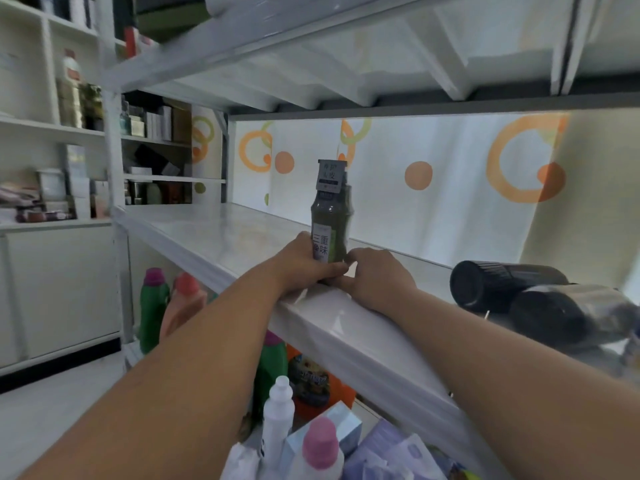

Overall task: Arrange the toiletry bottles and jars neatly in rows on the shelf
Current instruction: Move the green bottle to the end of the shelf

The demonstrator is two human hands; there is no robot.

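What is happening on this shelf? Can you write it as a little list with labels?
shelf: white, with a curtain of orange circles behind it
green bottle: upright near the front edge, grey tag on top
left hand: grips the bottle's lower part
right hand: fingers curled against the bottle's base from the right
dark bottles: two, lying on their sides at the right
detergent bottles: on the level below, pink and purple caps
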